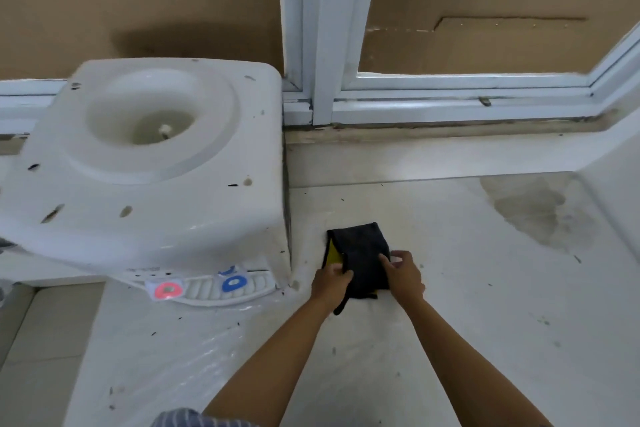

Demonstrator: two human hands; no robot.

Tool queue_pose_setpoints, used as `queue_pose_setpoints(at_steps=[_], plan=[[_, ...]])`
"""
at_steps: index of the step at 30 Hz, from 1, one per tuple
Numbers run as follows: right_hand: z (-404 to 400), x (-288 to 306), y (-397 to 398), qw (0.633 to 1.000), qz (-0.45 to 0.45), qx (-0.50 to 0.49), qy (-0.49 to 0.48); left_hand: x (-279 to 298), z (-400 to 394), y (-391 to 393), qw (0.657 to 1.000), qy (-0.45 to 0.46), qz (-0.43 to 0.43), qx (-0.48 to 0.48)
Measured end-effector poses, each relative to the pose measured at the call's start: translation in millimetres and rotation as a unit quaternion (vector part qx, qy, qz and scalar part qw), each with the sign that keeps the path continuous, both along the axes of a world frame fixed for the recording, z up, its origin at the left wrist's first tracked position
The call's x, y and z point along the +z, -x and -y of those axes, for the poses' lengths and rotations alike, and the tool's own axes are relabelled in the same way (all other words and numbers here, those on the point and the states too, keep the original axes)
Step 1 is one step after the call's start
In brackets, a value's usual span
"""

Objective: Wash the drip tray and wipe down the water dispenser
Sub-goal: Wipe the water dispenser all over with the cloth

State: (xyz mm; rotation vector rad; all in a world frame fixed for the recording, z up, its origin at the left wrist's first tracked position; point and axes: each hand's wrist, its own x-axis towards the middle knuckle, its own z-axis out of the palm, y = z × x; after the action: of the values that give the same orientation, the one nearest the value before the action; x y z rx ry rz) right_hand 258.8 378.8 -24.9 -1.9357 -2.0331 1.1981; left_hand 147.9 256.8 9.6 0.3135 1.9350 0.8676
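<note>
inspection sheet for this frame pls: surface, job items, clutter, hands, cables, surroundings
Surface: pale counter, dark specks scattered, a grey damp-looking stain at far right.
Job's things: white water dispenser at left, no bottle on top, dark spots on its top; red tap and blue tap over the ribbed drip tray. Black cloth with a yellow side lies folded on the counter right of the dispenser.
Clutter: nothing seen beyond the specks.
Hands: left hand grips the cloth's left edge; right hand pinches its right edge.
Cables: nothing seen.
Surroundings: white window frame with a grimy sill, brown board behind the panes.
</note>
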Motion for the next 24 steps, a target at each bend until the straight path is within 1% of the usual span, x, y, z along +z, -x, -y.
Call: queue_pose_setpoints(at_steps=[2,7,10,12,14,16,17,19,21,24], plan=[[-3.0,-3.3,-0.3,1.000,-0.011,-0.001,0.009,-7.9,-10.0,-6.2,0.996,0.055,-0.068,-0.011],[-7.9,-9.7,-0.6,0.999,-0.023,0.027,0.030,-17.4,-28.0,-17.1,0.975,0.137,-0.169,0.034],[-12.1,-10.2,0.4,0.999,-0.015,0.036,0.030,-17.1,-30.5,-18.9,0.980,0.132,-0.138,0.051],[-16.0,-9.8,1.2,0.999,-0.015,0.039,0.016,-17.9,-29.2,-18.2,0.981,0.124,-0.136,0.058],[-19.5,-10.5,3.1,0.999,-0.042,0.030,0.006,-14.6,-27.7,-19.3,0.980,0.110,-0.149,0.072],[-20.1,-6.2,8.0,0.997,-0.072,0.004,0.015,-16.8,-24.4,-17.6,0.983,0.080,-0.136,0.096],[-19.5,-2.2,11.4,0.996,-0.083,-0.003,0.024,-15.6,-21.0,-15.0,0.983,0.080,-0.136,0.098],[-17.4,5.4,19.1,0.995,-0.085,-0.011,0.057,-17.6,-15.4,-8.2,0.981,0.096,-0.148,0.079],[-15.0,9.7,24.9,0.994,-0.070,-0.011,0.084,-22.1,-10.0,-2.5,0.974,0.121,-0.190,0.035],[-9.8,8.2,28.4,0.994,-0.044,0.057,0.079,-19.3,-4.6,0.5,0.976,0.100,-0.188,0.035]])
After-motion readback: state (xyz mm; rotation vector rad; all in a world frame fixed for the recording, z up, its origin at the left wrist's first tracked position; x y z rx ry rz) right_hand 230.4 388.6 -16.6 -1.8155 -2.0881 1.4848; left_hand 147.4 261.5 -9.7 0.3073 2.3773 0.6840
